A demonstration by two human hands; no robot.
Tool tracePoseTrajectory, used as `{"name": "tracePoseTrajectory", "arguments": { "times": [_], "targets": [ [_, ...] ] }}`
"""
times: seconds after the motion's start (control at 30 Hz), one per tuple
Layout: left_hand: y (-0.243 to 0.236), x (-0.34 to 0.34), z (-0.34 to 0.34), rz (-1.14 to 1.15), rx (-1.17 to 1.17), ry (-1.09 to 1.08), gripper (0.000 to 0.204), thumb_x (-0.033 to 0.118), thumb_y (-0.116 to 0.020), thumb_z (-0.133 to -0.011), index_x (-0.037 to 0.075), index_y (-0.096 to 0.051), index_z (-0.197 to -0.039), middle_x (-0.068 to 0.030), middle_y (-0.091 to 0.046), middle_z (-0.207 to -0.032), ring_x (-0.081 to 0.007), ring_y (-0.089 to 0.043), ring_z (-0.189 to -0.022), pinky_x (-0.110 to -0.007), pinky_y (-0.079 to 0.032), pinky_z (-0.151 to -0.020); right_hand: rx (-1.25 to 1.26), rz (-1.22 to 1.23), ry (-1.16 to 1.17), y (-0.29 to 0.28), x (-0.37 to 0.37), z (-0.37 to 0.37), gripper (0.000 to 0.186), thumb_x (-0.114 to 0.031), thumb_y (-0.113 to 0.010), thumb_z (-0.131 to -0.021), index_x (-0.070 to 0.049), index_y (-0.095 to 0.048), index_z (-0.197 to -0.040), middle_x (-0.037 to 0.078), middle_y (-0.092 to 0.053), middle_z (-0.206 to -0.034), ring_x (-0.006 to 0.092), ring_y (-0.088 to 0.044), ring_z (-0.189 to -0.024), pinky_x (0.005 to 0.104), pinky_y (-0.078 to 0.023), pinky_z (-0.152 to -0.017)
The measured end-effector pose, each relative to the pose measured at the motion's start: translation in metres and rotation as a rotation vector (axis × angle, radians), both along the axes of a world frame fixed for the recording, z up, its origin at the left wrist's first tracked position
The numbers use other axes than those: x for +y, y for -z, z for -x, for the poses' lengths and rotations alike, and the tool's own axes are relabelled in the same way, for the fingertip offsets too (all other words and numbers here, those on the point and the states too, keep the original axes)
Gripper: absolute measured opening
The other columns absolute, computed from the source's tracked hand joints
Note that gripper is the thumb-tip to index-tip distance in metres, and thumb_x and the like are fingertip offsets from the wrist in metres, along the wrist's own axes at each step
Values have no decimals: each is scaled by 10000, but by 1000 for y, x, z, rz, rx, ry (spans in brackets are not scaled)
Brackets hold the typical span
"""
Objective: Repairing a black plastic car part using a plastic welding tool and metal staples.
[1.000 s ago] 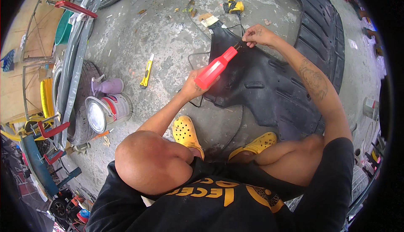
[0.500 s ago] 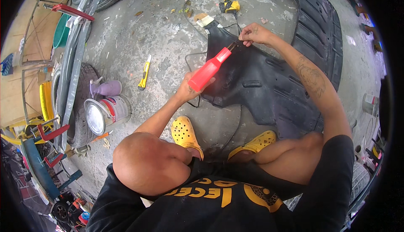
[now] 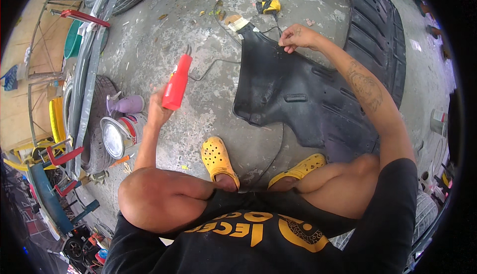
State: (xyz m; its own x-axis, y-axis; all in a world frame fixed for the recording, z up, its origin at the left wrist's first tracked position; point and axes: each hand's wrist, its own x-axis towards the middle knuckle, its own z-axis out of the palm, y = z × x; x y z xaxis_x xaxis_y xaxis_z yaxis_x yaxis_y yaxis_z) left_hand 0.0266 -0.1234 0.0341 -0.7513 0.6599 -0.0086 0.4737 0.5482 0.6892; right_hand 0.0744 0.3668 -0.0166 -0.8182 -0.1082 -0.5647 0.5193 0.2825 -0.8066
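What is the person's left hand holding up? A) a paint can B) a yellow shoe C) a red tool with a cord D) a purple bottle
C: the left hand grips a red tool above the concrete floor, its cord trailing from the top, while the right hand pinches the edge of the black plastic panel.

One camera on my head looks steeply down, fisheye-wide, close over my knees and yellow clogs (image 3: 219, 158), facing the concrete floor (image 3: 164, 50) ahead; edges bend at the rim.
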Motion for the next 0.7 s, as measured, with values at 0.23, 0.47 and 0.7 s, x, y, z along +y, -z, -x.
{"name": "tracePoseTrajectory", "arguments": {
  "times": [0.23, 0.47, 0.7],
  "targets": [
    [76, -39, -39, 361, 114, 20, 547, 68, -702, -708, 92, -519, -1223, -146, -586, -1050, -335, -556, -1043, -455, -410, -919, 100, -21, -187, -1, 0, 7, 133, -123, -650, -875, -3, -684, -920, 64, -671, -798, 136, -654, -714, 262, -528, -659],
    [77, -29, -49, 538, -27, 133, 632, 71, -672, -713, 135, -457, -1304, -143, -511, -1125, -354, -483, -1135, -471, -368, -947, -17, 6, -45, -6, 2, -2, 178, -177, -667, -901, -5, -677, -945, 51, -667, -816, 117, -651, -718, 251, -553, -679],
    [93, -67, -45, 453, -14, 208, 631, 74, -690, -677, 143, -510, -1278, -153, -521, -1122, -356, -507, -1118, -476, -387, -946, -24, -1, -147, -11, 2, 4, 199, -191, -682, -893, -4, -669, -961, 54, -667, -833, 127, -658, -740, 257, -554, -701]
  ]
}}
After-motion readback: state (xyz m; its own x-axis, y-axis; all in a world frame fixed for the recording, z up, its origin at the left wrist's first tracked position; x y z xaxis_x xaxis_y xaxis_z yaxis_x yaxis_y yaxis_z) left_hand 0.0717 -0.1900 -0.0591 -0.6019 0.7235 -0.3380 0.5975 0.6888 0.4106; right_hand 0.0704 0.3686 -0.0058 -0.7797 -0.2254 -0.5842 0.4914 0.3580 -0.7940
